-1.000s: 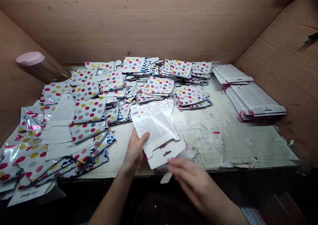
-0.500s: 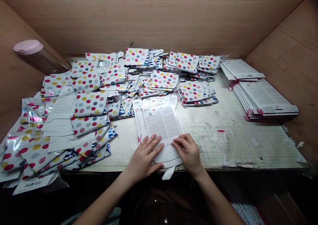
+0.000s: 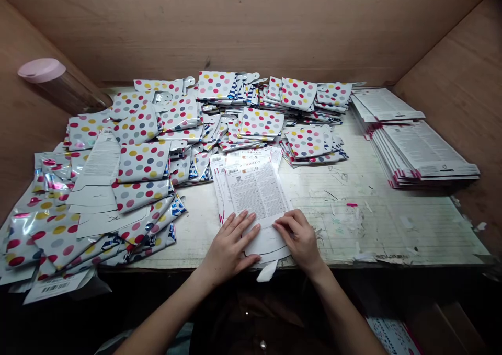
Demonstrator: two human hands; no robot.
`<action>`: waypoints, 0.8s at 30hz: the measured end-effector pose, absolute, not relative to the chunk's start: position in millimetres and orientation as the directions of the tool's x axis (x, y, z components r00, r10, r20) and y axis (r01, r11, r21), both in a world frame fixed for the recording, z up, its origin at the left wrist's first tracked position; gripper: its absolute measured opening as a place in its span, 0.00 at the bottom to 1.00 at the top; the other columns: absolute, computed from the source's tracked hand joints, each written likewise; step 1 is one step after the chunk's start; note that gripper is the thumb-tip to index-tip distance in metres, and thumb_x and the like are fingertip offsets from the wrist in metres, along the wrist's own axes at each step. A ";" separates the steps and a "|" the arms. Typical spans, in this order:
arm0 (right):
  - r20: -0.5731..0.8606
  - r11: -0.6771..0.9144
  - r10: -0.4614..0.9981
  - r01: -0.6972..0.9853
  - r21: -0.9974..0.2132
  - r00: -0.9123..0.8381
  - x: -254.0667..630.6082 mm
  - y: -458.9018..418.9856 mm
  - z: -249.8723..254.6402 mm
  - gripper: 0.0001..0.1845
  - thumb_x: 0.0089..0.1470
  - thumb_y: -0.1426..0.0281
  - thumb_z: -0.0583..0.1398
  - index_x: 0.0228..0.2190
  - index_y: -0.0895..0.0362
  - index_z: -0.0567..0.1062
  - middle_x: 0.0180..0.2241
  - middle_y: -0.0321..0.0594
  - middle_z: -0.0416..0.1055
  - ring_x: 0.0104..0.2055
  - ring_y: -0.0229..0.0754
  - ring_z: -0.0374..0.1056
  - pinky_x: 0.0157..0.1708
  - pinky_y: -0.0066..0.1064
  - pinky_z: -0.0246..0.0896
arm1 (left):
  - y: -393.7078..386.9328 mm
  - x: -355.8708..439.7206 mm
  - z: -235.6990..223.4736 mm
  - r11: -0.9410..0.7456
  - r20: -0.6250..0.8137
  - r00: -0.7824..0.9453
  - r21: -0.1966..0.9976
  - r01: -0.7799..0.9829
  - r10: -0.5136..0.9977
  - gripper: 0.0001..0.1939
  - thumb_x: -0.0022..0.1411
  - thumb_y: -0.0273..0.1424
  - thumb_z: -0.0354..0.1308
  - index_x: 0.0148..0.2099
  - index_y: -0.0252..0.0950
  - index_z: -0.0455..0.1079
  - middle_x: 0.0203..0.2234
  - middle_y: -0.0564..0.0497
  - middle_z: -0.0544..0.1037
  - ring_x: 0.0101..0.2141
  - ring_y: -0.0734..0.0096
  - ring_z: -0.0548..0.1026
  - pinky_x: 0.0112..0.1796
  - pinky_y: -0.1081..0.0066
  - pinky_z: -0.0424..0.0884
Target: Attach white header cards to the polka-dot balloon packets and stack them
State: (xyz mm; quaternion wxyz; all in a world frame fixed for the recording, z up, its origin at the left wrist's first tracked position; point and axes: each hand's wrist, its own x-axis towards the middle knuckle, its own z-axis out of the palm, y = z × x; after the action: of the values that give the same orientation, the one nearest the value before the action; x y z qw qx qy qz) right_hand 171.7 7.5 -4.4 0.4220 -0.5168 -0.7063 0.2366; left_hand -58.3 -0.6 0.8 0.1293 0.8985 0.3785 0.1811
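Observation:
A printed card [image 3: 257, 193] with small text and a blank lower flap lies on top of a few similar cards at the front middle of the table. My left hand [image 3: 231, 242] rests on the card's lower left, fingers spread flat and thumb near the bottom edge. At its right side, my right hand [image 3: 300, 237] has thumb and forefinger pinched together at the card's edge; whatever is between those fingertips is hidden. Below the card, a small white strip [image 3: 267, 271] pokes over the table's front edge.
Folded polka-dot packets [image 3: 145, 161] are heaped on the left and along the back. Stacks of printed cards [image 3: 429, 146] lie at the right. A clear tumbler with a pink lid [image 3: 42, 70] stands at the far left. Wooden panels [image 3: 251, 25] enclose the table [image 3: 353, 214].
The view has shifted slightly. Both hands keep nearly the same place on the card, and nothing else has visibly moved.

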 end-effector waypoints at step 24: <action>-0.058 0.527 0.706 0.578 -0.624 -0.706 198.0 -58.9 59.1 0.09 0.54 0.79 0.56 0.35 0.55 0.70 0.38 0.40 0.68 0.39 0.41 0.65 0.39 0.30 0.65 | -5.2 -63.0 -0.4 -0.749 0.315 0.706 0.474 0.462 0.635 0.24 0.64 0.31 0.55 0.62 0.38 0.62 0.55 0.41 0.73 0.59 0.51 0.65 0.58 0.45 0.60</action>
State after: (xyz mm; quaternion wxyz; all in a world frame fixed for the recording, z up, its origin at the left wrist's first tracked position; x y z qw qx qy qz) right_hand 198.0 -58.9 59.1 0.1015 -0.3698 -0.8678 0.3160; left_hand -63.0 -5.2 -0.4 0.1833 0.9052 0.3029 0.2352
